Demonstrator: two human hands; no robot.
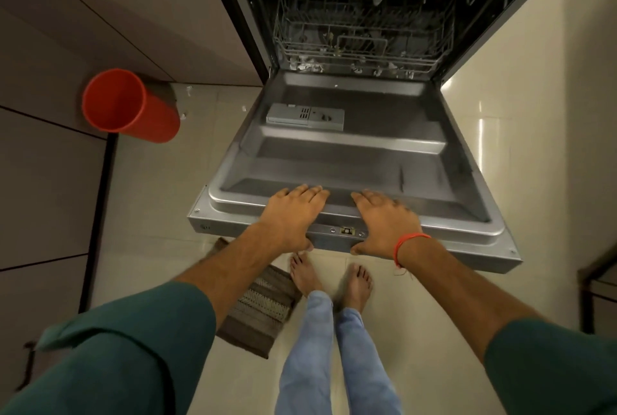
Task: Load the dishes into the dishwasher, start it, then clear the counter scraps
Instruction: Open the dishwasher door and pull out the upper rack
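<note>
Hands grip the dishwasher door's point(350, 161) front edge, left point(293, 214) and right point(384, 221), thumbs underneath.

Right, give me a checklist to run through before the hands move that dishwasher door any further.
1. Hold on the door: ok. The left hand and right hand both grip the front edge of the dishwasher door, fingers on top, thumbs under.
2. Inner face of the door free of items: ok.
3. Lower rack pushed inside the tub: ok.
4. Dishes loaded: cannot tell; the racks are dim, few items show.
5. Detergent dispenser filled and shut: cannot tell.
6. Feet away from the door's swing: not ok; they stand right below its front edge.
</note>
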